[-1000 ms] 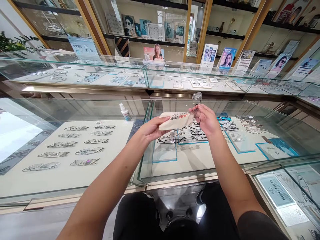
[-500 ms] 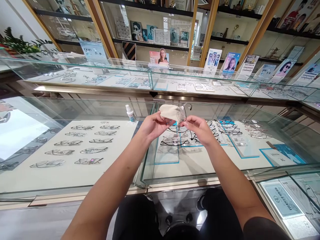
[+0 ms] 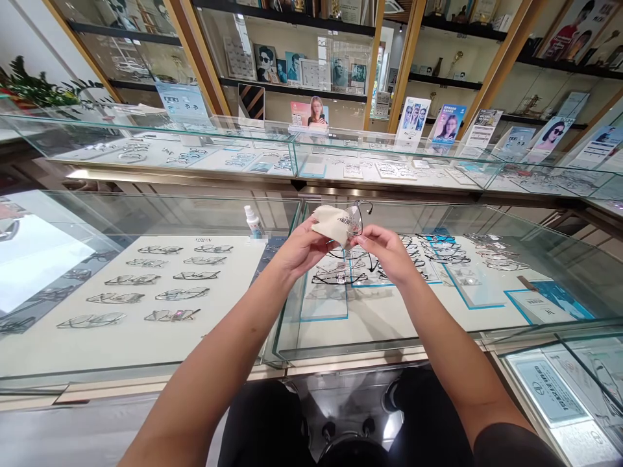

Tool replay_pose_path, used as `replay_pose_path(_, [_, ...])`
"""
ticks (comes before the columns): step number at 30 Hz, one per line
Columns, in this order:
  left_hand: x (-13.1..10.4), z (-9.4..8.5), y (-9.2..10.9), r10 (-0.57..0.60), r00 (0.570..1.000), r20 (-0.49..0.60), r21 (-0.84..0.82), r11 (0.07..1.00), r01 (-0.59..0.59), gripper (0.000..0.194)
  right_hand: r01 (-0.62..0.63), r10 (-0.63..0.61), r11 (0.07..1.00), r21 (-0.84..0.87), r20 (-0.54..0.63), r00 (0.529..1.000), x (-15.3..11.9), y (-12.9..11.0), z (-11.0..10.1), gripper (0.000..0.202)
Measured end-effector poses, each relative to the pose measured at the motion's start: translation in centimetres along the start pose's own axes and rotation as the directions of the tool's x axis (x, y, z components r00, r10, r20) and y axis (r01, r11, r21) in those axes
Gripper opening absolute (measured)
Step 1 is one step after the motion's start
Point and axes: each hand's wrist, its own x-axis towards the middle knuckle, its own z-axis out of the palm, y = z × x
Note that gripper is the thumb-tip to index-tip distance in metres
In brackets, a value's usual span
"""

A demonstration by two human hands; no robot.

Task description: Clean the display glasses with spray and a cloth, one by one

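Note:
My left hand [image 3: 302, 248] is closed on a cream cloth [image 3: 331, 224] with dark print, which covers part of a pair of glasses. Against the cloth's right side, the glasses [image 3: 361, 219] show a clear lens and thin dark temples. The fingertips of my right hand [image 3: 384, 246] pinch the frame at its lower edge. Both hands are above the glass display case, close together. Where the left fingers press behind the cloth is hidden.
A white spray bottle [image 3: 253, 222] stands on the case at the left. Rows of glasses [image 3: 186, 293] lie in the left case, and more glasses [image 3: 445, 248] lie to the right. Behind runs another glass counter [image 3: 209, 167] with upright cards.
The cloth has shifted and folded differently over the lens, with its lower part hanging differently. The left fingers have moved slightly; the right hand has barely moved.

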Motion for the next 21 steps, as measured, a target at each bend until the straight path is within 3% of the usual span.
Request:
replay_pose_path(6, [0.0,0.4,-0.6,0.080,0.997,0.009,0.091,0.993,-0.081,0.044,-0.015,0.015,1.000,-0.014,0.000,1.000,-0.1,0.1,0.4,0.038])
replay_pose_path(15, [-0.3,0.5,-1.0,0.096,0.995,-0.038,0.083,0.992,-0.093,0.065,0.013,-0.010,0.999,-0.031,0.115,0.993,-0.3,0.6,0.7,0.030])
replay_pose_path(21, [-0.5,1.0,-1.1,0.098,0.995,-0.035,0.056,0.994,-0.096,0.081,0.004,-0.001,0.999,-0.032,0.098,0.995,-0.4,0.4,1.2,0.037])
